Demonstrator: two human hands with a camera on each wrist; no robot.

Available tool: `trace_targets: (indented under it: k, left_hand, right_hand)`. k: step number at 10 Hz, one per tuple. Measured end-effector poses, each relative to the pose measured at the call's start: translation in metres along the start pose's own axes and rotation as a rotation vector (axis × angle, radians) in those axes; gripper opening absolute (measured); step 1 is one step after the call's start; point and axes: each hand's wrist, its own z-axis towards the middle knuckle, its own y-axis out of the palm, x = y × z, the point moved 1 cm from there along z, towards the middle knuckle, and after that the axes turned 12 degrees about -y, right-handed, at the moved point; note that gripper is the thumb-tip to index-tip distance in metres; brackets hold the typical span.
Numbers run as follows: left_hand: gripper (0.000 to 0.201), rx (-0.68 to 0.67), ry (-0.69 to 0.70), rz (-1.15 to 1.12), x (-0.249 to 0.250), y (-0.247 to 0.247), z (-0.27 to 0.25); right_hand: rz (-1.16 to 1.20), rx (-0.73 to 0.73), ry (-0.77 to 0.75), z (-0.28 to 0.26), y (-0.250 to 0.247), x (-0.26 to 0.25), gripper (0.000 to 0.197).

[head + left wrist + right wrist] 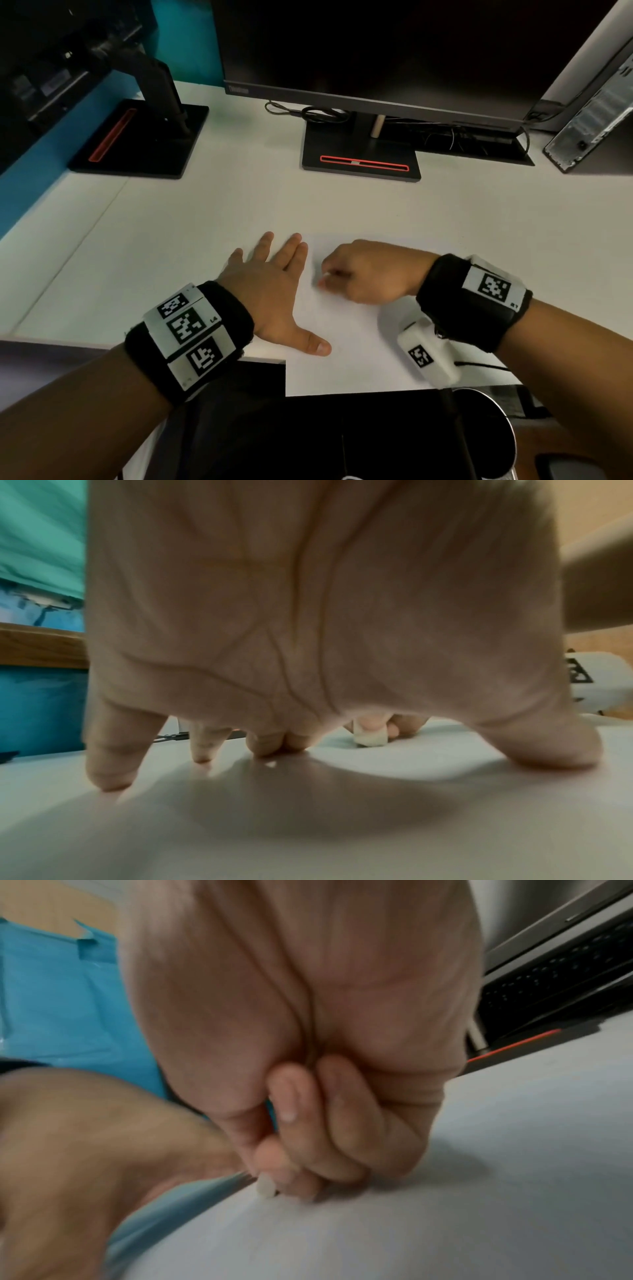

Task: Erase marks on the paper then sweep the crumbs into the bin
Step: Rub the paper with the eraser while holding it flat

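Note:
A white sheet of paper point(346, 346) lies at the near edge of the white desk point(191, 226), its near part hanging over the edge. My left hand point(274, 284) lies flat with spread fingers on the paper's left edge, thumb on the sheet. My right hand point(366, 274) is curled and pinches a small white eraser point(323, 278) whose tip touches the paper. The left wrist view shows the eraser point(371, 738) on the sheet beyond my fingers point(113, 753). In the right wrist view the eraser point(266, 1187) pokes out below my curled fingers point(308, 1139). Marks and crumbs are too faint to see.
A monitor base point(361, 161) with a red stripe stands behind the paper, a second base point(137, 140) at the back left, cables point(318, 113) between. A computer case point(596, 126) stands back right. A round dark bin rim point(503, 431) shows below the desk's near right.

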Motion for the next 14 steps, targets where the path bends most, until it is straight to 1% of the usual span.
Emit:
trace_targets:
  k: [1, 2, 3, 4, 5, 6, 7, 8, 9, 10, 11, 12, 13, 14]
  left_hand:
    - [0.152, -0.001, 0.000, -0.005, 0.001, 0.000, -0.001]
    - [0.152, -0.001, -0.004, -0.004, 0.000, 0.000, 0.000]
    - [0.152, 0.000, 0.000, -0.001, 0.000, 0.000, 0.000]
    - [0.152, 0.001, -0.002, -0.007, 0.000, 0.000, -0.001]
    - [0.152, 0.001, -0.003, -0.012, 0.000, 0.000, -0.001]
    - [0.153, 0.003, 0.001, -0.014, 0.000, 0.001, 0.000]
    - [0.153, 0.005, -0.001, -0.016, 0.001, 0.001, 0.000]
    - [0.152, 0.001, -0.005, -0.024, 0.000, 0.000, 0.000]
    - [0.152, -0.001, 0.001, -0.019, 0.000, 0.000, -0.001]
    - [0.152, 0.004, 0.001, -0.015, 0.000, 0.000, -0.001]
    - [0.152, 0.005, 0.004, -0.024, -0.001, 0.000, -0.001]
    - [0.152, 0.006, 0.008, -0.020, 0.000, 0.001, 0.000]
    - [0.152, 0.001, 0.005, -0.024, -0.001, 0.001, -0.001]
    - [0.151, 0.009, 0.008, -0.029, -0.001, 0.001, -0.001]
  right_hand:
    - [0.008, 0.057, 0.105, -0.003, -0.014, 0.014, 0.044]
    - [-0.026, 0.059, 0.052, -0.001, -0.006, 0.006, 0.041]
    - [0.002, -0.014, -0.004, -0.004, 0.002, -0.003, 0.040]
    - [0.028, 0.034, 0.078, -0.006, -0.012, 0.013, 0.044]
    - [-0.017, 0.051, 0.047, -0.005, -0.005, 0.011, 0.041]
    - [0.006, -0.019, 0.007, -0.010, 0.002, 0.006, 0.040]
    - [0.035, 0.021, 0.086, -0.014, -0.011, 0.017, 0.042]
    - [-0.003, 0.042, 0.033, -0.011, -0.004, 0.009, 0.041]
    - [0.020, -0.027, -0.005, -0.015, 0.005, 0.001, 0.041]
    - [0.013, 0.026, 0.081, -0.016, -0.009, 0.013, 0.042]
    - [-0.030, 0.066, 0.043, -0.009, -0.006, 0.007, 0.041]
    - [0.000, -0.010, -0.021, -0.009, 0.005, -0.004, 0.038]
    - [0.006, 0.011, 0.042, -0.006, -0.007, 0.004, 0.041]
    - [-0.035, 0.041, 0.011, -0.003, -0.007, 0.001, 0.040]
